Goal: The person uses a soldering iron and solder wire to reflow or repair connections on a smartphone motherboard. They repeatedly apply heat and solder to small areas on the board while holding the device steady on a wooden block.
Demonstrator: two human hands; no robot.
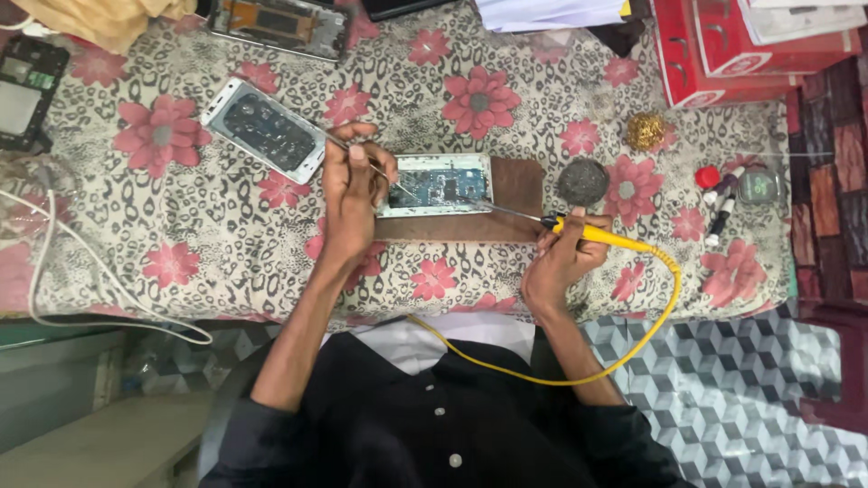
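2 hands work over an opened phone (pixel 436 183) that lies on a brown wooden board (pixel 506 212) on a table covered with a flowered, leopard-spotted cloth (pixel 226 244). The phone's long axis runs left to right across the head view, its bare circuit side facing up.

The right hand (pixel 562 258) is clenched around the yellow handle of a soldering iron (pixel 579 229). The iron's long axis lies nearly level, tilted slightly; its thin metal tip points left and a little up the frame, ending at the phone's right end. A yellow cord (pixel 633 348) runs from the handle's right end, loops down over the table edge and back across the person's dark shirt.

The left hand (pixel 354 185) is closed in a pinch on a thin metal tool, likely tweezers (pixel 384 176). This tool slants from upper left to lower right, its point set on the left part of the phone's board. Whether the point touches a part there is too small to tell.

Just left of that hand lies a 2nd opened phone shell (pixel 265 129), white-rimmed, its long axis diagonal. Right of the wooden board sit a round dark tin (pixel 582 182), a ball of brass wool (pixel 645 131) and a few small bottles (pixel 723 194). Red boxes (pixel 723 50) stand at the far right corner, and a white cable (pixel 54 289) trails over the left side of the cloth.
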